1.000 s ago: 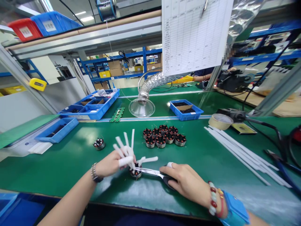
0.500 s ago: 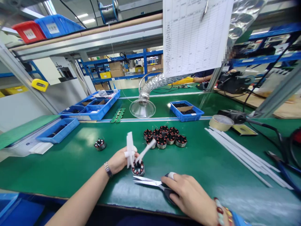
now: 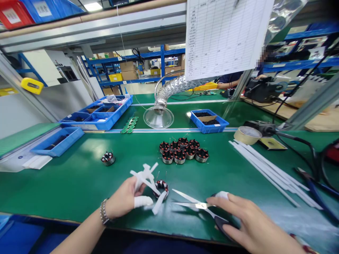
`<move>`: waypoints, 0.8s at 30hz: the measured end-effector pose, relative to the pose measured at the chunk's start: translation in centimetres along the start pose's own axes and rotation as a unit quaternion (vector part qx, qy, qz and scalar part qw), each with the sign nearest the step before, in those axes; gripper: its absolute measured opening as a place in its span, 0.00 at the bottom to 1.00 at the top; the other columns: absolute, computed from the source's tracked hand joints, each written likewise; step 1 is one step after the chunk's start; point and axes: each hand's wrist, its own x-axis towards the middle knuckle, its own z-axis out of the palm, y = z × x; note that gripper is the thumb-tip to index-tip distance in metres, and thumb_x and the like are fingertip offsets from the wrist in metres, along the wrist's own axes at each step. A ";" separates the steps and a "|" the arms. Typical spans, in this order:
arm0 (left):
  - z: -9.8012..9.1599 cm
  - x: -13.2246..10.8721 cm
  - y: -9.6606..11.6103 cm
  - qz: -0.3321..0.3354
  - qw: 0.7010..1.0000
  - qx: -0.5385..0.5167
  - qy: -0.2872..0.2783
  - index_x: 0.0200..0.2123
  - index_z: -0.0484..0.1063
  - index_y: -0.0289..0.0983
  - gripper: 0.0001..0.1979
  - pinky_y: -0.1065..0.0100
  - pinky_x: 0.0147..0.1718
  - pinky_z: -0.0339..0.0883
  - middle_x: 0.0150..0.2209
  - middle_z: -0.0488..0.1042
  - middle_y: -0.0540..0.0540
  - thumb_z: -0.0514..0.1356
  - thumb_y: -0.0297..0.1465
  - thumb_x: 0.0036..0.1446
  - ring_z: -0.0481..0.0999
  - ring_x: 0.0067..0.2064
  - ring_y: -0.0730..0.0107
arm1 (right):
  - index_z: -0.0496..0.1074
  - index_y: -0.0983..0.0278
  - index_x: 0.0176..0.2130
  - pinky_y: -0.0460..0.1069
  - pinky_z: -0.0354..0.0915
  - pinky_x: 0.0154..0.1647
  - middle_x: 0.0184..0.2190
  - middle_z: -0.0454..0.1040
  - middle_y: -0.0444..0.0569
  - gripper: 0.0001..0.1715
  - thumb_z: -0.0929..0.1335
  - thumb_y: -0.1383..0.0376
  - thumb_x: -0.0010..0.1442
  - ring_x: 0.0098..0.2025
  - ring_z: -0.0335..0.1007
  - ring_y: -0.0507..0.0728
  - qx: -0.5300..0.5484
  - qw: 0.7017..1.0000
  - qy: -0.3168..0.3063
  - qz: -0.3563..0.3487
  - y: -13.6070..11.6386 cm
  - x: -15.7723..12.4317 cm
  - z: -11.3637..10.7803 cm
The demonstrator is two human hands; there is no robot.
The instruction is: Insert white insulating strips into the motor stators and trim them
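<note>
My left hand (image 3: 124, 201), with white finger cots, pinches a small round motor stator (image 3: 160, 186) that has several white sleeve tubes (image 3: 144, 175) sticking out of its wires. It holds the stator just above the green mat near the front edge. To its right my right hand (image 3: 249, 225) grips a pair of scissors (image 3: 196, 204) by the black handles; the blades are open and point left toward the stator without touching it. A cluster of several finished-looking stators (image 3: 182, 151) sits mid-table, and a single stator (image 3: 107, 158) lies to the left.
Long white tubes (image 3: 265, 165) lie on the right beside a tape roll (image 3: 248, 135) and cables. Blue bins (image 3: 209, 121) and a clear fume funnel (image 3: 158, 118) on a flexible duct stand at the back. A paper chart (image 3: 225, 35) hangs above. Another person works far behind.
The scissors moved right, away from the stator, and their blades opened. My left hand tilted the stator and its white tubes lower toward the mat. The camera dipped slightly.
</note>
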 end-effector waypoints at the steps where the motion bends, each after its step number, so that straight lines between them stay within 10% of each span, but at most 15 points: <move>1: 0.4 0.2 0.8 0.030 0.998 0.059 -0.022 0.39 0.72 0.39 0.21 0.68 0.35 0.61 0.35 0.71 0.48 0.68 0.29 0.36 0.68 0.36 0.64 | 0.67 0.54 0.46 0.50 0.67 0.38 0.38 0.74 0.46 0.23 0.65 0.67 0.49 0.39 0.71 0.56 0.017 1.000 -0.013 0.005 -0.5 0.5 0.1; 5: 2.2 2.3 3.4 0.116 0.966 0.209 -0.100 0.31 0.75 0.39 0.11 0.68 0.34 0.62 0.31 0.70 0.47 0.66 0.33 0.39 0.67 0.34 0.66 | 0.67 0.57 0.46 0.49 0.64 0.37 0.36 0.72 0.46 0.23 0.64 0.70 0.49 0.35 0.69 0.55 0.076 0.996 -0.054 0.015 -1.8 3.0 0.4; 14: 2.9 5.9 3.2 0.070 0.969 0.165 -0.168 0.28 0.66 0.35 0.07 0.72 0.23 0.63 0.20 0.70 0.52 0.58 0.33 0.49 0.69 0.21 0.74 | 0.68 0.57 0.45 0.50 0.62 0.36 0.35 0.71 0.47 0.21 0.64 0.68 0.49 0.35 0.69 0.57 0.035 0.994 -0.101 -0.012 -2.5 4.9 -0.1; 24: 2.7 5.8 3.2 0.062 0.971 0.181 -0.144 0.28 0.67 0.35 0.09 0.74 0.22 0.63 0.22 0.68 0.52 0.58 0.35 0.49 0.68 0.23 0.75 | 0.68 0.59 0.44 0.48 0.62 0.32 0.33 0.72 0.47 0.19 0.61 0.72 0.54 0.33 0.70 0.55 0.003 0.994 -0.098 -0.056 -2.7 5.3 0.4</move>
